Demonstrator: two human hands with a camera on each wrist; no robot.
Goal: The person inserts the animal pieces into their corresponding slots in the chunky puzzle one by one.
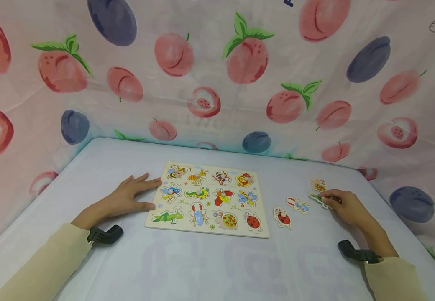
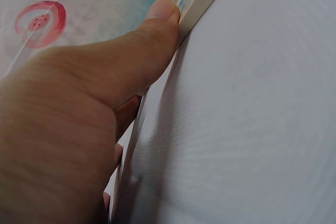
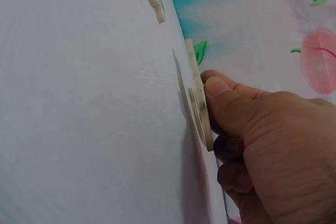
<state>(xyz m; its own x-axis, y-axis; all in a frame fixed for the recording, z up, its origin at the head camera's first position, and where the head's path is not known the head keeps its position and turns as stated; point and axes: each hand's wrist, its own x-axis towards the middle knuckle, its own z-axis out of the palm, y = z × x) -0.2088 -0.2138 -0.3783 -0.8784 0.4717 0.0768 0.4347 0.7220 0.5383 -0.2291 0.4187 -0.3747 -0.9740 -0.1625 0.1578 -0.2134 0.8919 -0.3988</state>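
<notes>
A wooden insect puzzle board (image 1: 210, 230) lies flat on the table, with several printed insects in rows. Against its left edge rests my left hand (image 1: 129, 196), fingers spread and thumb touching the corner area. In the left wrist view, the thumb (image 2: 152, 40) meets the side of the board. My right hand (image 1: 343, 205) pinches a green grasshopper puzzle piece (image 1: 317, 199) by its top. The right wrist view has this piece (image 3: 198, 95) edge-on, a shadow beside it. Nearby lie a blue stag beetle piece (image 1: 299, 205), a ladybug piece (image 1: 283, 218) and a snail piece (image 1: 319, 184).
A white cloth (image 1: 217, 267) covers the table. Behind it and at both sides hangs a curtain (image 1: 232, 113) printed with peaches and plums. Each wrist wears a black camera band, the left one (image 1: 105, 235) and the right one (image 1: 356, 253).
</notes>
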